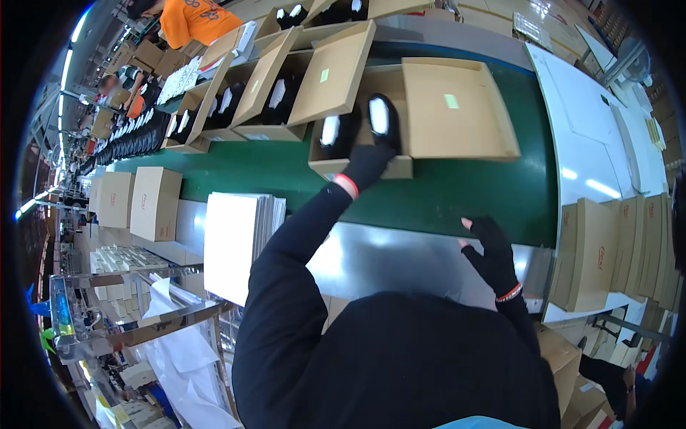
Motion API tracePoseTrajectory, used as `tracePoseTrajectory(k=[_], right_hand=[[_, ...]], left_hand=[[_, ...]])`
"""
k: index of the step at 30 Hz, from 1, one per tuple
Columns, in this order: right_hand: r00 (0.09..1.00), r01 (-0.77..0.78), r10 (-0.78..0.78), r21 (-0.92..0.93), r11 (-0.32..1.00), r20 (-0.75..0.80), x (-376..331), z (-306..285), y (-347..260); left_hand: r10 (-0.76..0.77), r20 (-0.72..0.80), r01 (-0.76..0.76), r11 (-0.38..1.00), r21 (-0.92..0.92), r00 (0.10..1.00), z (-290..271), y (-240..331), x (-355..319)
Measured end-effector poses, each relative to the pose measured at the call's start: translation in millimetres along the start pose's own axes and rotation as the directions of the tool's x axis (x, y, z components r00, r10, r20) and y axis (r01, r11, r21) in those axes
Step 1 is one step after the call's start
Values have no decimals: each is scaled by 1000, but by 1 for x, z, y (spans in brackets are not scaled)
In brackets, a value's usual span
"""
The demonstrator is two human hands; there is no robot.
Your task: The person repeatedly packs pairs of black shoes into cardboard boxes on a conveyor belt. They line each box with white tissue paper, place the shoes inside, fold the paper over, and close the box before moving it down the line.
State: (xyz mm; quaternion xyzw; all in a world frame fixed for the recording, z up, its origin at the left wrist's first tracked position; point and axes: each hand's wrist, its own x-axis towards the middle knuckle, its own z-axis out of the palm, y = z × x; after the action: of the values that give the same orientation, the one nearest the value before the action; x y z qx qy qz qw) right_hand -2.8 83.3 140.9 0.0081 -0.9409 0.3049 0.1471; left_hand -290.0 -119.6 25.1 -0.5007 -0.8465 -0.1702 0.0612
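My left hand [370, 166], in a black fingerless glove, reaches over the near wall of an open brown shoebox [393, 167]. It is closed on the near end of a black shoe [394, 126] with white stuffing; the fingertips are hidden against the dark shoe. A second black shoe [341, 136], also with a white insert, lies beside it on the left of the box. The box's lid [464, 121] is folded back to the right. My right hand [491, 252], gloved alike, hovers over the conveyor's near edge, open and holding nothing, thumb and finger apart.
More open boxes with black shoes [279, 96] line the green conveyor [471, 189] to the left. A stack of white sheets [232, 243] stands near my left arm, beyond it closed boxes [155, 204]. Brown cartons [589, 250] stand at right. A person in orange [196, 25] is far left.
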Motion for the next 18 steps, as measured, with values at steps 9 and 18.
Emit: tracePoseTrajectory(k=[9,18], right_hand=[[827,-71,-1,106,992,562,-56,49,-21],[878,-45,-111,312,949,465,-115,102,-31]], left_hand=[[-88,-103,31,889,-458,991,-76,169,-115],[-260,202,309,913,-268,944,-30,163,-123]])
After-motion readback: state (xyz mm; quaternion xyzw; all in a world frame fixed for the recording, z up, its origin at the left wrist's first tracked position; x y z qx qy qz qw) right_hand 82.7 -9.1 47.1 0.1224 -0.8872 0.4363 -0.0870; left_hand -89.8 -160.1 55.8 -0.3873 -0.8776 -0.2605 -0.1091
